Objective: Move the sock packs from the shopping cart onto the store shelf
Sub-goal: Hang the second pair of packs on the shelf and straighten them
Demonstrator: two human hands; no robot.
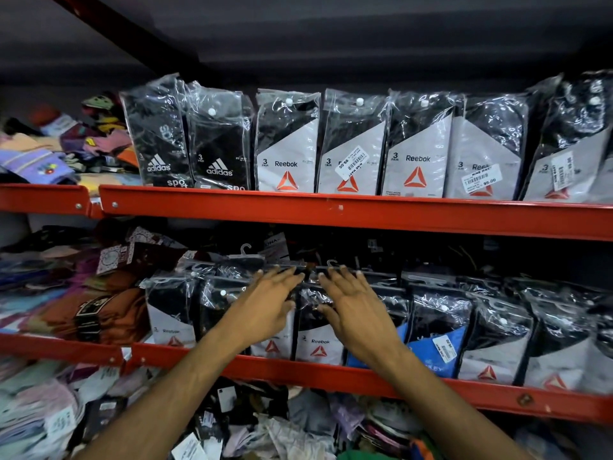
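The red-painted steel store shelving [331, 210] fills the view in tiers. The upper tier carries a standing row of clear-bagged sock packs: two black adidas packs [189, 137] at 10 o'clock, then grey-and-white Reebok packs [353, 144] running toward 2 o'clock. Loose coloured garments [49, 151] lie heaped at 9 o'clock, and more clutter the lowest level at 6 o'clock.

The middle tier [331, 373] holds a second standing row of clear-bagged Reebok sock packs [318, 330], with one blue-carded pack [431, 346] among them at 4 o'clock. The shopping cart is not in view.

The left hand [265, 303] and right hand [351, 303] rest side by side on the tops of the centre packs in this row, palms down. Grip state: both hands are released, fingers spread flat, grasping nothing.

Judgement: the step in hand is seating and squaring packs already placed on the middle tier. The next move calls for lifting both hands clear without tipping the upright packs, then turning toward the cart for a further pack, should any remain.
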